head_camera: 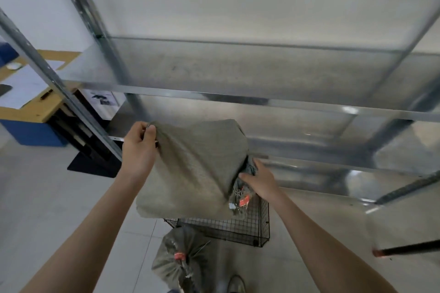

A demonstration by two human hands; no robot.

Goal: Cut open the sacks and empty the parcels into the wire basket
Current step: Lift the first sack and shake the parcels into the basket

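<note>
Sack (192, 169) held up over wire basket (238, 228): left hand (139, 147) pinches bottom corner, right hand (260, 179) curled round tied neck, likely to tip parcels out.

Tall galvanised steel shelving rack (238, 100) filling the far side, wooden desk (35, 109) at far left strewn with white papers (21, 88), blue cabinet (31, 132) beneath it, black mat (92, 165) on pale tiled floor (47, 185), grey shoe (235, 284) near, black red-tipped rod (409, 250) at right.
</note>
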